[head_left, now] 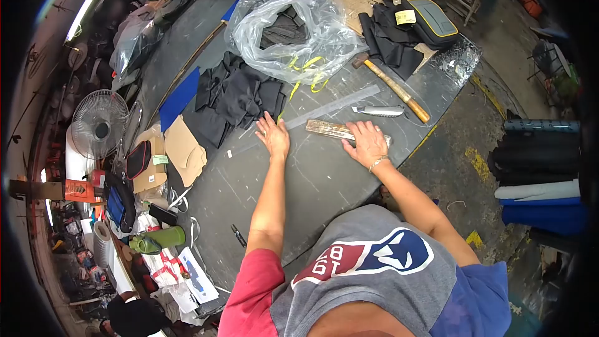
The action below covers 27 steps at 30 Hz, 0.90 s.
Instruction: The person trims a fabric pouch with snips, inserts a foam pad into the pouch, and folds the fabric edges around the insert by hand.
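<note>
My left hand (pixel 273 137) lies palm down on the dark table (pixel 299 193), fingers spread, holding nothing. Its fingertips are near a crumpled black fabric (pixel 234 97) and the lower end of a metal ruler (pixel 337 103). My right hand (pixel 368 145) covers the right part of a worn wooden block (pixel 326 128), with the fingers over it and the thumb at its near side. Beyond that hand lie a grey utility knife (pixel 379 111) and a hammer (pixel 396 90) with a wooden handle. A pen (pixel 238 235) rests near the table's front left.
Farther back are a clear plastic bag (pixel 249 31) with dark fabric inside, a black case (pixel 432 22) and black cloth. Cardboard pieces (pixel 185 150), a green bottle (pixel 163 239) and a fan (pixel 100 126) stand left. Fabric rolls (pixel 540 156) are at right.
</note>
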### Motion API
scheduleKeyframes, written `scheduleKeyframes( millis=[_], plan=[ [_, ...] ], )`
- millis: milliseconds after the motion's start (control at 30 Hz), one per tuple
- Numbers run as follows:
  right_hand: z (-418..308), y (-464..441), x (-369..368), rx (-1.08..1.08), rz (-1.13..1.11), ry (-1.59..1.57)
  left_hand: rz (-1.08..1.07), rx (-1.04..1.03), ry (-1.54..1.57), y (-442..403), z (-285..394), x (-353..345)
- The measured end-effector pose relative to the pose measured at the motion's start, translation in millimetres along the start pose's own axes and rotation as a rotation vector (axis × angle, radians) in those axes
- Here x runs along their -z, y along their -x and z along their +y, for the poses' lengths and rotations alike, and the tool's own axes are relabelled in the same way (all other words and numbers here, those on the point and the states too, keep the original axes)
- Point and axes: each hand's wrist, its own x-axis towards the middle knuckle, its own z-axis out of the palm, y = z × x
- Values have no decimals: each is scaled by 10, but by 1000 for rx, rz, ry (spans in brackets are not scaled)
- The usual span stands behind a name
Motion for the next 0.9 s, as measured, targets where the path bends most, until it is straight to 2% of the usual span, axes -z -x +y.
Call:
scheduleKeyframes(
  millis=[100, 167, 367, 433, 567, 600, 700, 767, 833, 900],
  plan=[
    [13, -16, 4, -3, -27, -7, -41, -18, -24, -196, -87, 31],
    [14, -20, 12, -17, -55, -21, 22, -36, -104, -285, -86, 5],
    [27, -13, 64, -29, -62, -16, -49, 43, -164, -481, -64, -22],
    [41, -13, 74, -38, -73, -49, 0, 56, -174, -443, -49, -31],
    [168, -75, 180, -154, -46, -463, 74, 56, -122, -355, 82, 35],
    [257, -150, 102, -276, -12, -861, 81, 54, -120, -349, 90, 49],
    [784, -566, 48, -335, 149, -968, 110, 49, -117, -371, 72, 16],
    [1216, -961, -36, -285, 298, -892, 108, 51, -112, -376, 80, 29],
    [1408, -1277, 80, -478, 275, -821, 106, 58, -112, -387, 74, 22],
    [1526, -1523, 196, -565, 201, -644, 105, 67, -107, -412, 88, 19]
  ],
)
